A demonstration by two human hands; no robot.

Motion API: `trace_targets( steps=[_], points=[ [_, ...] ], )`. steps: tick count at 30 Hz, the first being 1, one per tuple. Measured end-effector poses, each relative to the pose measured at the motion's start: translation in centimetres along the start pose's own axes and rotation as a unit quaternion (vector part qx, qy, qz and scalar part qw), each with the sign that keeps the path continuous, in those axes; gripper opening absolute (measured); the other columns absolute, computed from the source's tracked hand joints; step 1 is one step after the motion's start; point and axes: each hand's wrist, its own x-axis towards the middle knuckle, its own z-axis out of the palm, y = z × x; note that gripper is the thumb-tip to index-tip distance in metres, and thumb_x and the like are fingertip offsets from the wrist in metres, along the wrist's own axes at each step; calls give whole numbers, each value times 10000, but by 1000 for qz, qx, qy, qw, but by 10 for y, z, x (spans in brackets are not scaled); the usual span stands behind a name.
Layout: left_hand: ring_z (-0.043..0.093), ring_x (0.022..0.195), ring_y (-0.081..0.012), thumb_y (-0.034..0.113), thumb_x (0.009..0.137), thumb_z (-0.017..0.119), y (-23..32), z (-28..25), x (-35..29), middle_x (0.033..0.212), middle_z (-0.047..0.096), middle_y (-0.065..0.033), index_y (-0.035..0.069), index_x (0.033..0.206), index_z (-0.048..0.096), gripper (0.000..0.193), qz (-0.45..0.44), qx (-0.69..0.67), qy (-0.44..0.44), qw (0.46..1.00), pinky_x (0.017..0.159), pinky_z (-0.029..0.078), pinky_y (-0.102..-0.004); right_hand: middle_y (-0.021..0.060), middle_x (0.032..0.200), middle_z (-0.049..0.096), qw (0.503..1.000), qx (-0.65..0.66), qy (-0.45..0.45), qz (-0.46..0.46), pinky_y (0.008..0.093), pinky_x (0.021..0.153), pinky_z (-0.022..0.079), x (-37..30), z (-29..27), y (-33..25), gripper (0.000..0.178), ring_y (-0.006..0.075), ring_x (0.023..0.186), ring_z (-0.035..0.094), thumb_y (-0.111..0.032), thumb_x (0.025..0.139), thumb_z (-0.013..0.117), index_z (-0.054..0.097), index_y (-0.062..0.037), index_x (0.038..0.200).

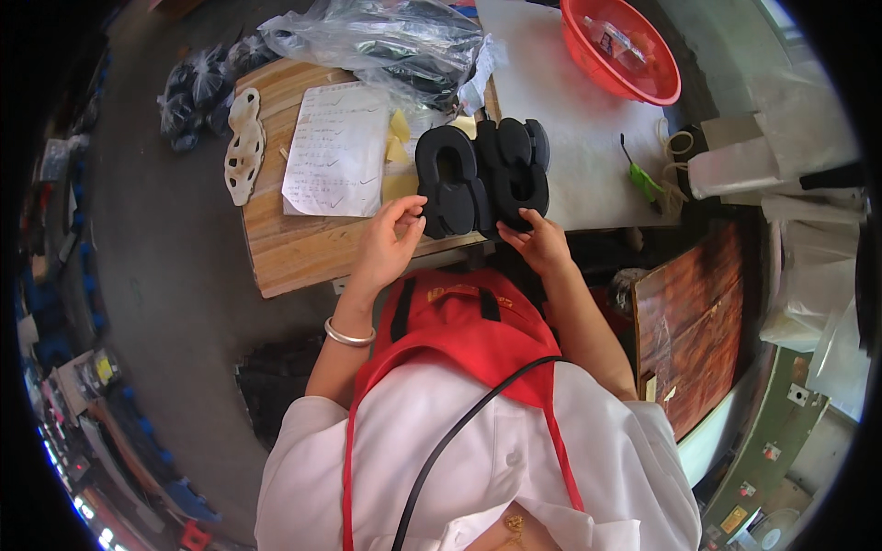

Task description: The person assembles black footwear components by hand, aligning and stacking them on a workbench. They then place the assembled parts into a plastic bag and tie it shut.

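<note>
Two stacks of black, rounded foam-like pads with oval openings lie side by side at the table's near edge. My left hand (395, 234) is beside the left stack of black pads (466, 199), its fingers loosely bent and apart from the thumb, the tips at the stack's near left edge. At the near end of the right stack of black pads (508, 161), my right hand (540, 242) has its thumb and fingers closed on the edge. The undersides of both stacks are hidden.
Left of the pads lie a handwritten sheet (336, 151) and a pale perforated strip (245, 147). Clear plastic bags (386, 46) are heaped behind. To the right are a green-handled tool (645, 184), a cord loop (675, 145) and a red basin (588, 60).
</note>
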Motion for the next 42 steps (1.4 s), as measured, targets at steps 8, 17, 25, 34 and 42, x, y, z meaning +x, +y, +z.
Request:
trace_targets(
  steps=[8,17,25,34,42],
  points=[
    [506,1098,-368,202,882,615,-54,36,68,1189,510,-243,-13,1302,412,513,49,188,124,973,960,412,-420,189,812,682,864,-502,47,-15,322,600,559,6,-25,-14,653,254,630,677,-482,794,700,583,122,1014],
    [295,1344,-419,391,963,463,-90,71,94,1428,297,-316,-95,1397,239,689,-7,163,72,984,1108,265,-424,310,1393,376,871,-375,-40,-316,384,1078,310,83,-12,-22,835,359,1326,366,-452,850,621,287,94,1386],
    [309,1334,-419,340,954,493,-95,70,101,1422,330,-291,-72,1395,262,646,-7,170,71,983,1103,272,-421,290,1349,435,821,-463,-87,-323,387,1091,287,99,-14,-25,767,377,1305,376,-429,871,602,317,75,1373],
    [552,956,-262,192,675,772,10,102,60,1003,605,-71,44,983,624,372,285,342,-204,872,820,442,-375,225,1124,623,834,-421,-11,-358,376,889,480,25,-61,-43,585,307,1052,610,-264,793,723,515,31,1253],
    [556,900,-244,134,681,745,19,116,57,912,589,-53,79,955,604,314,288,414,-238,830,770,456,-355,110,883,688,875,-349,-53,-331,268,726,511,-44,-127,-34,306,130,801,639,-116,850,678,611,34,1108]
  ],
)
